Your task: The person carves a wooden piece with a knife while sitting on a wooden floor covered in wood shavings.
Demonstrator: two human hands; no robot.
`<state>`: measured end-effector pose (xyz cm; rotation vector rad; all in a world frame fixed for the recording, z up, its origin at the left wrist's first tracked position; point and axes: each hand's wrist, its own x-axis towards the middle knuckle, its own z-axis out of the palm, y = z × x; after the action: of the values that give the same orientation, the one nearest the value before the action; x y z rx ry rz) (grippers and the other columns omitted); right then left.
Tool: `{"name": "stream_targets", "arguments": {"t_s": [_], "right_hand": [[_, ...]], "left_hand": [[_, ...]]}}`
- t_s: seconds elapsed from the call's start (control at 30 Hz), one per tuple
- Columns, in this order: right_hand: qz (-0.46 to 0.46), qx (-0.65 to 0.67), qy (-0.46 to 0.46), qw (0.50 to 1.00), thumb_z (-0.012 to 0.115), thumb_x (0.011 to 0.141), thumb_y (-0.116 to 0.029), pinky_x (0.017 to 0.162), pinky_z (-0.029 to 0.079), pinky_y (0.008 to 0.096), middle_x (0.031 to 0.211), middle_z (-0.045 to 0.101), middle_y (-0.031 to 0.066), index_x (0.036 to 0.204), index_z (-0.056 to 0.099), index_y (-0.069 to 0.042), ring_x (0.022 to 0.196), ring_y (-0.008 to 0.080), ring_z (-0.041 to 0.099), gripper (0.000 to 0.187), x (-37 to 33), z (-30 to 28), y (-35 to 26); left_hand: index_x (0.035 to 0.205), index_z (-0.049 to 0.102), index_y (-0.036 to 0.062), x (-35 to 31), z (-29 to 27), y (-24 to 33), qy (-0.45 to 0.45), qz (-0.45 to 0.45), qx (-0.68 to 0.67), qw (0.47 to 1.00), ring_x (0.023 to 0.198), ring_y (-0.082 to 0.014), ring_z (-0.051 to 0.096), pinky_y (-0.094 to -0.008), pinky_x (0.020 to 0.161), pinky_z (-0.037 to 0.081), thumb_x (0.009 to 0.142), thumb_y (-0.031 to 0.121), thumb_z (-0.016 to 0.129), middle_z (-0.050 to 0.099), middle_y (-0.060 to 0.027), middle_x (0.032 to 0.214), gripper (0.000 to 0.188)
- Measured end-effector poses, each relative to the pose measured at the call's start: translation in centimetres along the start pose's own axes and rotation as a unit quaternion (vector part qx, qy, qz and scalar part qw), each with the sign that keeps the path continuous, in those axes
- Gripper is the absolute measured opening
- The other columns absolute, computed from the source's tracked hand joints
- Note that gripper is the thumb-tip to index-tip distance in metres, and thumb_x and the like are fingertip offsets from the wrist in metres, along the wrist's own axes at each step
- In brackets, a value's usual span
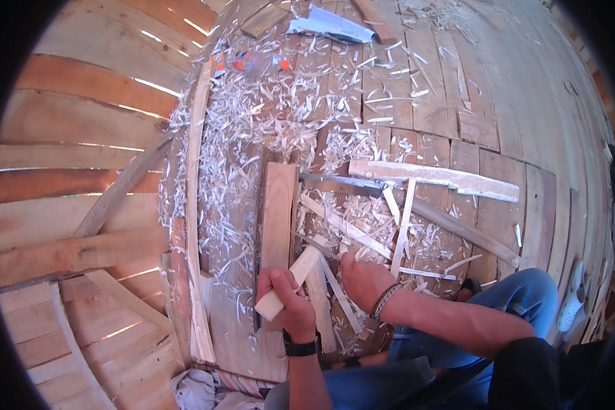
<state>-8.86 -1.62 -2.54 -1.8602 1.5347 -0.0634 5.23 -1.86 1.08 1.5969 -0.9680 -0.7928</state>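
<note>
Gripping a stick point(303, 267) in the curled left hand point(287, 301), toward the floor's point(547, 123) near-left corner; clutching a knife point(318, 246) in the fisted right hand point(363, 279), holding its blade at the stick's end; facing shavings point(236, 147) along the floor's left edge.

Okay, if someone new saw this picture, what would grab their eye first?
Probably the pale wood shavings strewn over the plank floor, thickest left of centre. Next, at lower centre, the left hand grips a squared pale stick, while the right hand holds a thin blade-like tool close to it. Near the top, a small bright orange object stands out.
</note>
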Motion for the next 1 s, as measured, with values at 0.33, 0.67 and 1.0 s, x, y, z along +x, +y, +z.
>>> {"name": "stream_targets", "arguments": {"t_s": [0.33, 0.67, 1.0], "right_hand": [[-0.012, 0.02, -0.011, 1.0, 0.043, 0.087, -0.007, 0.05, 0.053, 0.0428, 0.064, 0.063, 0.0205, 0.093, 0.045, 0.004, 0.06, 0.035, 0.066, 0.013, 0.2, 0.0, 0.0], [-0.001, 0.012, -0.003, 1.0, 0.043, 0.087, -0.008, 0.05, 0.052, 0.0429, 0.063, 0.062, 0.0216, 0.1, 0.044, 0.006, 0.058, 0.0357, 0.065, 0.02, 1.2, 2.3, 3.0], [-0.015, 0.01, -0.007, 1.0, 0.042, 0.087, -0.008, 0.052, 0.053, 0.043, 0.066, 0.063, 0.0219, 0.102, 0.043, 0.008, 0.061, 0.0359, 0.066, 0.021, 0.6, 0.9, 1.0]], "left_hand": [[0.07, 0.039, 0.0099, 0.5, -0.1, 0.3, 0.023, -0.037, -0.044, 0.998, 0.047, -0.0042, 0.031, -0.0194, 0.04, 0.026, 0.097, 0.025, 0.042, 0.037, 0.0023, 0.06, 0.03], [0.07, 0.04, 0.0111, 0.5, 0.4, 0.8, 0.038, -0.046, -0.035, 0.998, 0.045, -0.0045, 0.032, -0.0188, 0.04, 0.027, 0.096, 0.024, 0.042, 0.036, 0.0028, 0.06, 0.03], [0.07, 0.038, 0.0105, 0.6, 0.3, 0.6, 0.06, -0.043, -0.054, 0.996, 0.046, -0.0043, 0.032, -0.0199, 0.04, 0.026, 0.097, 0.026, 0.043, 0.037, 0.003, 0.06, 0.031]]}}
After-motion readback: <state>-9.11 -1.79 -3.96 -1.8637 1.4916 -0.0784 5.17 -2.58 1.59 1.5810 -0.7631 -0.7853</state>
